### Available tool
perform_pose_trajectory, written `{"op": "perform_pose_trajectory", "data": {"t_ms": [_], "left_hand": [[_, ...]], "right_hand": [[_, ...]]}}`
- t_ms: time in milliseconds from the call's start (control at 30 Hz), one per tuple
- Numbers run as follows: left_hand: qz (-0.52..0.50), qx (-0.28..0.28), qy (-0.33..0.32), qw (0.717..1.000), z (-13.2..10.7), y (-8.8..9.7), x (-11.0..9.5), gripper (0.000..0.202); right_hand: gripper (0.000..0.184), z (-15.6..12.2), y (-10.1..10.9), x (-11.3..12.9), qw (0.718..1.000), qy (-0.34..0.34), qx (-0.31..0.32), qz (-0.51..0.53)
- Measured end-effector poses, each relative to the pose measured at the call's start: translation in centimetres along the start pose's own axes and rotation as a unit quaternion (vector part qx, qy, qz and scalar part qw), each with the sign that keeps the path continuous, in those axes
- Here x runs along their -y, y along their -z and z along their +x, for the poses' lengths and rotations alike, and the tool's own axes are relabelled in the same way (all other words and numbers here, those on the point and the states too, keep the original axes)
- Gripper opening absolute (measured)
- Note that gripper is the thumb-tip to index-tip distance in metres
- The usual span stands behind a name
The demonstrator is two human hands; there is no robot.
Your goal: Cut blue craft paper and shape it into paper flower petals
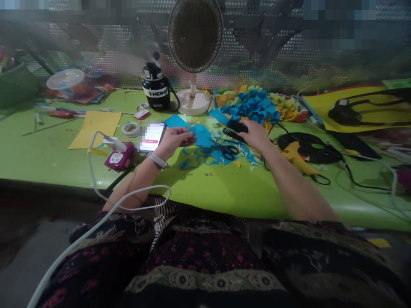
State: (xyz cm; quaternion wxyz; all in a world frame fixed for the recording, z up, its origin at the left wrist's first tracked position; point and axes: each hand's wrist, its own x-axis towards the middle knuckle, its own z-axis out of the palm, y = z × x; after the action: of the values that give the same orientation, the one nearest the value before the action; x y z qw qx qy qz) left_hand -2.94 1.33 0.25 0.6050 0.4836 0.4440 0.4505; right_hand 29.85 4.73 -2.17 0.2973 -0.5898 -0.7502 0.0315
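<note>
My left hand (176, 140) is closed, its thumb and fingers pinching a small piece of blue paper (199, 133) over the green table. To its right, my right hand (253, 133) wraps around a black stapler (236, 130) whose front end points left, toward the paper. Between and below the hands lie black-handled scissors (228, 151) among blue and yellow paper scraps (192, 159). Behind my right hand rises a heap of folded blue paper pieces (253, 105), with yellow and pale green ones around it. A lit phone (152, 137) lies just left of my left hand.
A fan (193, 100) and a black jug (157, 92) stand at the back. On the left are a purple power socket (120, 156) with a white cable, a tape roll (130, 128) and yellow paper (95, 129). A yellow glue gun (298, 159) lies right of my right forearm.
</note>
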Motion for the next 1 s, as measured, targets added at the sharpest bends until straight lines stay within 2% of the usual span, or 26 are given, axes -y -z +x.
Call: {"op": "perform_pose_trajectory", "data": {"t_ms": [100, 200, 267, 367, 467, 600, 767, 933, 1000], "left_hand": [[-0.012, -0.004, -0.005, 1.0, 0.1, 0.3, -0.1, 0.018], [-0.027, -0.012, -0.02, 0.999, 0.3, 0.6, -0.1, 0.018], [-0.03, -0.015, -0.024, 0.999, 0.4, 0.6, 0.1, 0.018], [-0.02, -0.011, -0.016, 1.0, 0.5, 0.5, 0.3, 0.019], [-0.007, 0.003, 0.001, 1.0, 0.5, 0.3, 0.4, 0.019], [0.004, 0.019, 0.032, 0.999, 0.0, -0.3, 0.6, 0.017], [0.036, 0.054, 0.078, 0.995, -0.4, -1.1, 1.3, 0.019], [0.065, 0.049, 0.096, 0.992, -0.7, -1.6, 2.2, 0.019], [0.079, 0.063, 0.115, 0.988, -0.9, -1.7, 2.3, 0.019]], "right_hand": [[0.037, -0.5, 2.9, 2.8, 1.0, -0.005, -0.007, 0.01], [0.04, -2.2, 5.8, 6.6, 0.999, 0.032, 0.02, 0.034], [0.043, -4.0, 6.6, 9.0, 0.984, 0.089, 0.127, 0.091], [0.04, -7.1, 5.5, 11.1, 0.947, 0.165, 0.247, 0.125], [0.04, -8.6, 3.5, 11.1, 0.947, 0.175, 0.25, 0.097], [0.041, -7.8, 1.9, 9.2, 0.968, 0.145, 0.198, 0.044], [0.042, -6.7, 1.3, 7.8, 0.978, 0.126, 0.161, 0.035], [0.043, -7.2, 1.1, 7.7, 0.979, 0.118, 0.161, 0.043], [0.044, -7.2, 1.1, 7.7, 0.978, 0.118, 0.163, 0.05]]}}
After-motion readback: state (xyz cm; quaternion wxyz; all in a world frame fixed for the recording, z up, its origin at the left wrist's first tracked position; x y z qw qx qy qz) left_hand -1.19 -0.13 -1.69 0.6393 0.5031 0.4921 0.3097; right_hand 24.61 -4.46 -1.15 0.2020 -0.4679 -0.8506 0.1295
